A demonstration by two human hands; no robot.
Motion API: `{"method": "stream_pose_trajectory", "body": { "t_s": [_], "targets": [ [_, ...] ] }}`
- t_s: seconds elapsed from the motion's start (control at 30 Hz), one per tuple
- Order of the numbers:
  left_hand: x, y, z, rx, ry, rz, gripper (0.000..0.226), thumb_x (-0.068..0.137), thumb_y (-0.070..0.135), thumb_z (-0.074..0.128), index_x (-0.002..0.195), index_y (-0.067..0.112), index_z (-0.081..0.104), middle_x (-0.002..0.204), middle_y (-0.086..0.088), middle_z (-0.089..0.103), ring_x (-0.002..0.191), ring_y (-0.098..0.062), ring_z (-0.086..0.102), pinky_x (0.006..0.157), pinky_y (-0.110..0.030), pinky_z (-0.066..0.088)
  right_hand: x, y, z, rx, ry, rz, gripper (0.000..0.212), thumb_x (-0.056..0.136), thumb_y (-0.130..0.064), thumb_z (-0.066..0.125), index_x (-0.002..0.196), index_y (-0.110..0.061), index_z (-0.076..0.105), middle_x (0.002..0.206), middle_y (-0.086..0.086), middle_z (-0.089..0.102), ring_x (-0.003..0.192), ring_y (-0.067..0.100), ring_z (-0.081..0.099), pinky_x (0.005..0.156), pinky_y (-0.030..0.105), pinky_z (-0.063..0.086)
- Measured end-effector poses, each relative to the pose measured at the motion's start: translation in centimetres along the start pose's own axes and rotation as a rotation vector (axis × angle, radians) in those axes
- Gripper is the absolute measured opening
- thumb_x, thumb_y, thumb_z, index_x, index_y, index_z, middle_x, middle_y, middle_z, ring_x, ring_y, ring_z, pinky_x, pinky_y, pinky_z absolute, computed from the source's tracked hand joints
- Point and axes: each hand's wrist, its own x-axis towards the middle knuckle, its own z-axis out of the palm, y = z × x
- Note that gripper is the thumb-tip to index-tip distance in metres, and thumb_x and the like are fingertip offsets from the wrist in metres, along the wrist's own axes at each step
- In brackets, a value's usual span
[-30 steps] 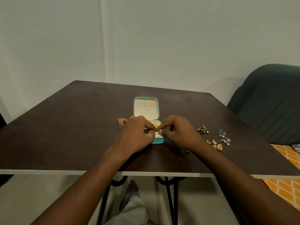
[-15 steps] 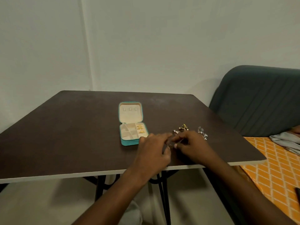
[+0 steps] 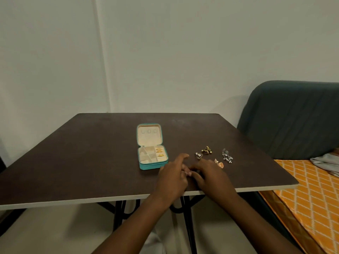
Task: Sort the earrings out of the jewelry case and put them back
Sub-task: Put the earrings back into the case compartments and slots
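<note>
A teal jewelry case [image 3: 151, 154] is seen lying open near the middle of the dark counter [image 3: 73, 158], its lid laid flat toward the far edge and its cream tray toward the near edge. 3 gold earrings [image 3: 159, 152] are held in the right-hand compartments of the tray; the other compartments look bare. To the right of the case, 4 groups of earrings are laid out on the counter: a small triangular earring [image 3: 198, 155] nearest the case, a dark gold earring [image 3: 207, 149] just beyond it toward the far edge, a silver dangling pair [image 3: 226, 156] farthest to the right, and a rose-gold earring [image 3: 219, 163] closest to the near edge. The left hand [image 3: 172, 177] and the right hand [image 3: 211, 176] are brought together just in front of the case's near right corner, close to the near edge, with fingertips [image 3: 185, 172] meeting. Each grip is curled with fingers drawn in, but whether anything is pinched between them cannot be told, since the spot is hidden by the fingers. The rose-gold earring is touched or just overlapped by the right hand's knuckles.
</note>
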Motion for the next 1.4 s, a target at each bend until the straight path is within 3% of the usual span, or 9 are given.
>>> {"method": "stream_pose_trajectory", "body": {
  "t_s": [0.17, 0.37, 0.47, 0.6, 0.8, 0.87, 1.07, 1.17, 1.4],
  "targets": [
    [0.2, -0.5, -0.5, -0.077, 0.024, 0.005, 0.046, 0.094, 0.011, 0.062, 0.126, 0.041, 0.048, 0.089, 0.016, 0.068, 0.095, -0.001, 0.064, 0.097, -0.044, 0.049, -0.5, 0.1, 0.7, 0.159, 0.067, -0.078, 0.027, 0.09, -0.021, 0.068, 0.117, -0.025, 0.067, 0.099, -0.008, 0.064, 0.089, 0.007, 0.054, 0.075, 0.026, 0.046],
    [1.6, -0.2, -3.8, -0.273, 0.102, 0.055, 0.043, 0.093, 0.011, 0.069, 0.125, 0.033, 0.051, 0.092, 0.011, 0.075, 0.09, 0.005, 0.067, 0.079, -0.011, 0.048, 2.2, -1.0, 0.3, 0.272, 0.334, -0.164, 0.028, 0.084, -0.012, 0.076, 0.111, -0.018, 0.074, 0.095, -0.005, 0.074, 0.078, 0.003, 0.063, 0.07, 0.015, 0.05],
    [2.9, -0.9, -5.8, -0.367, 0.131, 0.046, 0.05, 0.088, 0.014, 0.075, 0.129, 0.031, 0.052, 0.09, 0.009, 0.076, 0.087, 0.0, 0.071, 0.086, -0.022, 0.054, 4.2, -2.2, 0.2, 0.369, 0.372, -0.166, 0.023, 0.086, -0.015, 0.075, 0.109, -0.018, 0.075, 0.097, -0.008, 0.075, 0.081, 0.002, 0.068, 0.071, 0.014, 0.053],
    [4.2, -3.1, -7.6, -0.369, 0.1, 0.016, 0.054, 0.087, 0.015, 0.077, 0.133, 0.029, 0.052, 0.092, 0.006, 0.077, 0.089, -0.004, 0.073, 0.086, -0.026, 0.057, 6.8, -3.7, 0.9, 0.453, 0.231, -0.085, 0.021, 0.089, -0.022, 0.072, 0.109, -0.022, 0.075, 0.097, -0.009, 0.074, 0.08, -0.004, 0.064, 0.067, 0.006, 0.047],
    [5.5, -6.3, -9.2, -0.269, -0.04, -0.075, 0.042, 0.09, 0.011, 0.073, 0.123, 0.027, 0.052, 0.093, 0.001, 0.076, 0.085, -0.016, 0.074, 0.067, -0.024, 0.061, 9.8, -4.5, 2.4, 0.296, -0.066, -0.046, 0.022, 0.093, -0.021, 0.066, 0.113, -0.021, 0.075, 0.09, -0.012, 0.065, 0.077, 0.001, 0.052, 0.059, 0.014, 0.036],
    [5.9, -6.9, -9.2, -0.233, -0.089, -0.091, 0.036, 0.09, 0.012, 0.073, 0.117, 0.027, 0.053, 0.091, 0.0, 0.077, 0.082, -0.016, 0.074, 0.068, -0.029, 0.063, 10.4, -4.2, 2.8, 0.273, -0.096, -0.038, 0.02, 0.092, -0.02, 0.066, 0.11, -0.02, 0.076, 0.079, -0.02, 0.054, 0.077, 0.004, 0.052, 0.059, 0.015, 0.036],
    [7.3, -7.4, -7.9, -0.184, -0.108, -0.124, 0.03, 0.09, 0.017, 0.073, 0.11, 0.03, 0.055, 0.086, 0.002, 0.077, 0.074, -0.018, 0.074, 0.076, -0.043, 0.06, 11.0, -2.8, 3.6, 0.173, -0.12, 0.002, 0.021, 0.093, -0.025, 0.064, 0.11, -0.022, 0.076, 0.1, -0.01, 0.051, 0.105, 0.013, 0.048, 0.066, 0.02, 0.038],
    [7.7, -7.1, -8.1, -0.175, -0.115, -0.147, 0.031, 0.089, 0.016, 0.074, 0.112, 0.026, 0.055, 0.081, -0.001, 0.076, 0.067, -0.021, 0.073, 0.063, -0.035, 0.056, 11.2, -3.2, 3.2, 0.145, -0.134, -0.028, 0.024, 0.094, -0.02, 0.058, 0.111, -0.019, 0.075, 0.101, -0.008, 0.052, 0.103, 0.009, 0.046, 0.064, 0.019, 0.039],
    [8.4, -6.3, -8.2, -0.254, -0.119, -0.333, 0.037, 0.085, 0.015, 0.079, 0.112, 0.024, 0.055, 0.087, -0.009, 0.073, 0.062, -0.02, 0.068, 0.045, -0.025, 0.05, 11.6, -3.7, 2.4, 0.118, -0.151, -0.029, 0.018, 0.092, -0.021, 0.062, 0.104, -0.017, 0.075, 0.111, -0.002, 0.054, 0.109, 0.014, 0.045, 0.083, 0.033, 0.052]
  ]
}}
